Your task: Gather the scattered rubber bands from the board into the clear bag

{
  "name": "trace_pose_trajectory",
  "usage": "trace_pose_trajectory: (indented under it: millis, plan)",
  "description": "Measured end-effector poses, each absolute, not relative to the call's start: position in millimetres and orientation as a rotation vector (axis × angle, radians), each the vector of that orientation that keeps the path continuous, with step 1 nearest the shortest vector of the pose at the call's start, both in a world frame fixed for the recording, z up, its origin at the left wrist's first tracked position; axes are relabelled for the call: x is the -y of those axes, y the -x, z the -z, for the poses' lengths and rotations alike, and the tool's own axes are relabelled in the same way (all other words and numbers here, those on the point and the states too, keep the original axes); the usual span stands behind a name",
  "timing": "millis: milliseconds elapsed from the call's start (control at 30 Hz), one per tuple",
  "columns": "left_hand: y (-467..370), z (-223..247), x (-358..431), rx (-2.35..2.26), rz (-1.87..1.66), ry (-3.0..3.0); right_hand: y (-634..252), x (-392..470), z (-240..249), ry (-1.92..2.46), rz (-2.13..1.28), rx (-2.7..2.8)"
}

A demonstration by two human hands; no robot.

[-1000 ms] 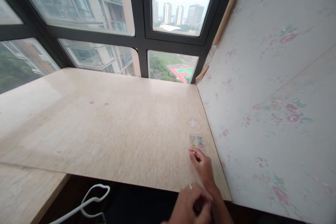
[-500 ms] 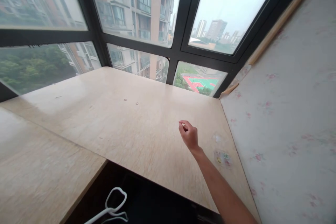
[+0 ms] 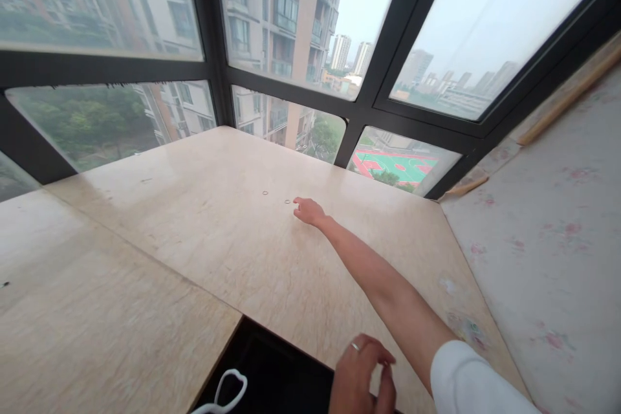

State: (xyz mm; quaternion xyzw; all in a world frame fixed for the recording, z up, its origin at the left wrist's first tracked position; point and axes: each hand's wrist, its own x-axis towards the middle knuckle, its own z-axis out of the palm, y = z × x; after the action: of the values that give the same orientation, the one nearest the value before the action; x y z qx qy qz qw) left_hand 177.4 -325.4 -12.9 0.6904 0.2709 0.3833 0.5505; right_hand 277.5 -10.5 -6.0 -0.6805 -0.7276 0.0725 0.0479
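Note:
Two small thin rings lie on the beige marbled surface (image 3: 208,226): a left ring (image 3: 264,193) and a right ring (image 3: 287,202). My right hand (image 3: 308,211) reaches far across the surface from the right. Its thumb and index finger are a little apart, just beside the right ring; I cannot tell whether they touch it. My left hand (image 3: 361,375) is at the bottom edge, above the dark opening, with a band on one finger. Its thumb and index tips are brought together, and anything between them is too small to make out.
A clear packet with small coloured pieces (image 3: 473,331) lies at the right, partly behind my arm, near another clear wrapper (image 3: 447,284). A white looped object (image 3: 230,389) is in the dark opening (image 3: 272,362). Windows (image 3: 291,110) border the back; a flowered wall (image 3: 557,259) stands right.
My right hand has reached farther forward and left, to the right ring, and its pinched fingers have parted. My left hand has come into view at the bottom. The view has shifted.

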Motion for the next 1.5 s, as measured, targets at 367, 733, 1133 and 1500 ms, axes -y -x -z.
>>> trace_pose_trajectory:
  millis: [367, 733, 1133, 1500]
  plan:
    - [-162, 53, 219, -1.182, -0.916, -1.974, -259, -38, 17, 2.133, 0.072, 2.629]
    - [-167, 50, 218, -1.227, -0.853, -2.006, -273, -10, 14, 1.708, 0.203, 2.951]
    - [-170, 48, 220, -1.267, -0.833, -2.05, -309, 37, 3, 1.856, 0.126, 2.757]
    - [-171, 48, 221, -1.284, -0.827, -2.032, -315, 53, 8, 1.875, 0.077, 2.8]
